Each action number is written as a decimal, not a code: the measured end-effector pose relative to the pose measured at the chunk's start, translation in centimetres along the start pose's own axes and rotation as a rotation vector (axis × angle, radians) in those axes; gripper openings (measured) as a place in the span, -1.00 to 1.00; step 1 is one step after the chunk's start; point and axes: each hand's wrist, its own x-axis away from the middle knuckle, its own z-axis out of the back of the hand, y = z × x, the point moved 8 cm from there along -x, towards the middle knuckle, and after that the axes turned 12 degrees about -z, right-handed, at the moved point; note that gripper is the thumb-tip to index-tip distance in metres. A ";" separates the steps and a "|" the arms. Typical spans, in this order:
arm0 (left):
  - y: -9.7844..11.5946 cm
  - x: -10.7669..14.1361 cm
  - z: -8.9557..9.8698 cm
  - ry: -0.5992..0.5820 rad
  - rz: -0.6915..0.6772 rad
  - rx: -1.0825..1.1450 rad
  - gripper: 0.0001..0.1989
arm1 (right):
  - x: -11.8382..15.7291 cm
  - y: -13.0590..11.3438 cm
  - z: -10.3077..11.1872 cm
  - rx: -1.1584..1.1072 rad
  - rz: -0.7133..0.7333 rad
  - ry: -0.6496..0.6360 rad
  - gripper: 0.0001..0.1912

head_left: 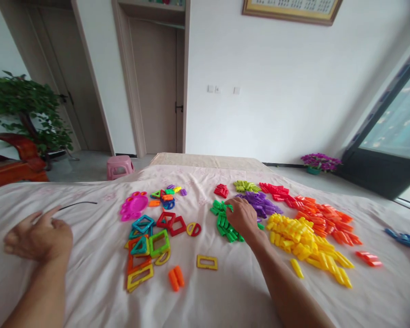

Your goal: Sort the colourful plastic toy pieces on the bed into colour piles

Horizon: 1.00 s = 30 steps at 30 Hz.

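My left hand (41,237) hovers over the left side of the cloth, fingers apart. A thin black cord-like strip (78,203) runs from beside its fingertips; whether they touch is unclear. Between the green plastic tube pieces (229,228) and the purple pieces (259,204), my right hand (241,213) reaches down with curled fingers. Its fingertips are mostly hidden, so what they pinch cannot be made out. Yellow pieces (304,234) lie right of that wrist. Beyond are orange pieces (324,216), red pieces (275,189) and lime-green pieces (246,186).
Magnetic frame tiles (159,243) lie left of centre near a pink paw-shaped plate (135,206). Two orange pieces (176,278) and a yellow rectangle tile (207,262) lie nearer me. Blue pieces (406,239) are at far right. Behind the bed stands a pink stool (119,166).
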 end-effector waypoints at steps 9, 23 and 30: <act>5.2 2.1 -9.5 -0.508 -0.325 -0.003 -0.46 | 0.6 -2.1 -0.2 -0.038 0.105 0.019 -0.66; 6.8 4.1 -13.4 -0.778 -0.487 0.020 -0.43 | -2.4 -17.4 -10.3 -0.150 0.469 -0.262 -0.43; 5.3 3.9 -13.9 -0.765 -0.414 0.155 -0.46 | -5.3 -21.4 -14.5 0.012 0.550 -0.288 -0.50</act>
